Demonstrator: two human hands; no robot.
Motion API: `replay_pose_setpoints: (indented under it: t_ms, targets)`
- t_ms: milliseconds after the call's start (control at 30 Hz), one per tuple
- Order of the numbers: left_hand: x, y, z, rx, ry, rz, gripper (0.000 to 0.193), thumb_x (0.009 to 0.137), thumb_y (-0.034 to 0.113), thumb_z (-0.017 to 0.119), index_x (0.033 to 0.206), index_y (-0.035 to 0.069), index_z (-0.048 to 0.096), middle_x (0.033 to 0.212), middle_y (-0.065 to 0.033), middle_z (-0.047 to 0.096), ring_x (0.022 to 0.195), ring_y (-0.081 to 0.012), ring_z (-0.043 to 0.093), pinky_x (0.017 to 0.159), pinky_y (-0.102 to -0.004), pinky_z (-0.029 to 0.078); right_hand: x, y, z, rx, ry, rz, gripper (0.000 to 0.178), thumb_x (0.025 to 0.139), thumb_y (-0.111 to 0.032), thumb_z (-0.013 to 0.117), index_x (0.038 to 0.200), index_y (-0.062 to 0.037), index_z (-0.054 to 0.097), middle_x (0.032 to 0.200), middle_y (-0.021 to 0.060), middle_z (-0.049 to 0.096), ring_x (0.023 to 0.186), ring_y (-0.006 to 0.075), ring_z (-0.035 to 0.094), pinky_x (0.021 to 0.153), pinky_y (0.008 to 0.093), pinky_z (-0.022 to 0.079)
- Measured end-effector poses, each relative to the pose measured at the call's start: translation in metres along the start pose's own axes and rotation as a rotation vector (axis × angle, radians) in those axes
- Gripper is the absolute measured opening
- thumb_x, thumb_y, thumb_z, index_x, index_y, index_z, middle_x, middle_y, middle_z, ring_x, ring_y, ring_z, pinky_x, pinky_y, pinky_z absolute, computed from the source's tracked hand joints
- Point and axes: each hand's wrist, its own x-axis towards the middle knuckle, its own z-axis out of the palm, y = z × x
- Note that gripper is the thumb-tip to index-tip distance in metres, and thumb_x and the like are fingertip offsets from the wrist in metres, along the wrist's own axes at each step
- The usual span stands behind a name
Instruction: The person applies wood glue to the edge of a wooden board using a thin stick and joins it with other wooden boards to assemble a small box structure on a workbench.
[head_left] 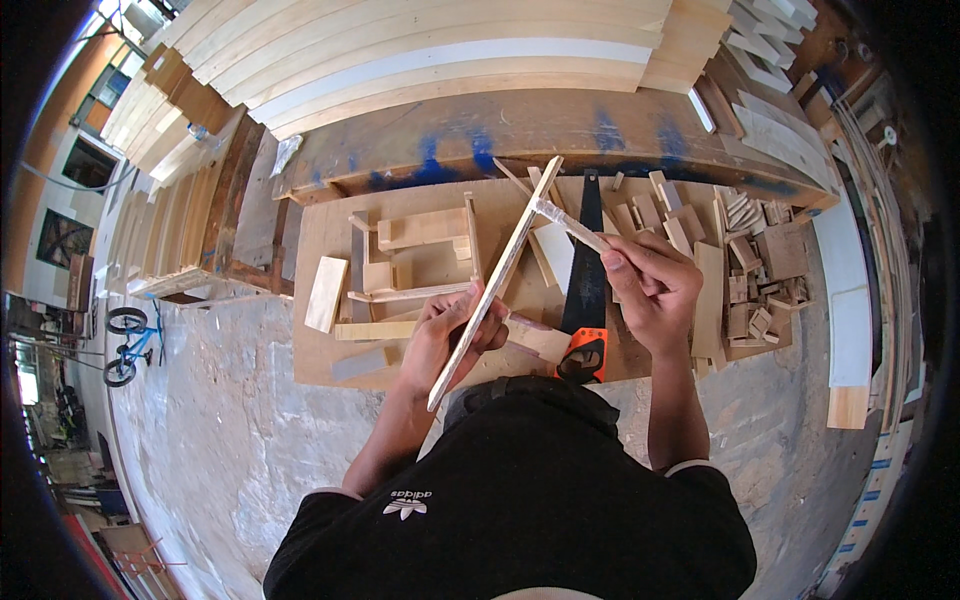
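A long, thin wooden strip [518, 244] is held up at a slant in my left hand [440, 335], the fingers closed around its lower half. Between the thumb and fingers of my right hand [655, 290] is a short wooden stick [582, 232] with a whitish, smeared tip. That tip meets the strip's edge in its upper part, or is very near it. Below my hands lies a handsaw [583, 350] with a black blade and an orange-and-black handle. Wooden pieces set out as a rectangular frame [425, 230] lie beyond my left hand.
The work board [312, 365] carries a pile of small wood offcuts [745, 265] on the right and a loose pale block [326, 294] on the left. Behind it stands a blue-stained bench [390, 140] stacked with long planks [440, 60]. A blue bicycle [135, 345] is far left.
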Motion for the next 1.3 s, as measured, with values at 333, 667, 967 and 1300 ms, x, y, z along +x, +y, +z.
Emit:
replay_pose_setpoints:
  t_ms: [333,667,967,1300]
  targets:
    - [-0.002,0.001,-0.003,-0.045,-0.01,-0.013,0.043,0.1,0.029,0.046,0.085,-0.008,0.061,0.054,-0.0016,0.038,0.05,-0.0119,0.027,0.054,-0.0295,0.027,-0.008,0.002,0.005,-0.188,-0.072,-0.289,0.027,0.077,0.0,0.074,0.104,-0.0034,0.072,0.076,0.0044,0.062,0.06,0.01,0.056,0.051,0.0237,0.044]
    - [-0.003,0.001,-0.006,0.002,0.007,-0.003,0.042,0.1,0.027,0.046,0.085,-0.009,0.061,0.054,-0.0025,0.041,0.051,-0.012,0.03,0.055,-0.0289,0.028,-0.005,-0.003,-0.006,-0.083,-0.071,-0.061,0.02,0.081,-0.003,0.071,0.101,-0.0001,0.071,0.069,0.0024,0.058,0.055,0.0056,0.048,0.047,0.0214,0.036]
    - [-0.003,-0.001,-0.013,0.11,-0.012,0.016,0.041,0.099,0.026,0.05,0.085,-0.011,0.063,0.058,-0.0044,0.048,0.052,-0.0114,0.035,0.054,-0.0284,0.03,-0.011,-0.002,-0.011,0.174,0.074,0.211,0.015,0.086,-0.01,0.068,0.093,0.0034,0.071,0.064,-0.0016,0.056,0.052,0.0004,0.038,0.044,0.0185,0.024]
    - [-0.003,0.001,-0.014,0.084,-0.022,0.019,0.04,0.098,0.024,0.05,0.084,-0.01,0.063,0.058,-0.0044,0.048,0.052,-0.011,0.036,0.055,-0.0277,0.032,-0.009,-0.002,-0.013,0.005,0.084,0.113,0.018,0.084,-0.01,0.071,0.097,0.0026,0.071,0.062,-0.0013,0.054,0.052,0.0015,0.038,0.044,0.0194,0.024]
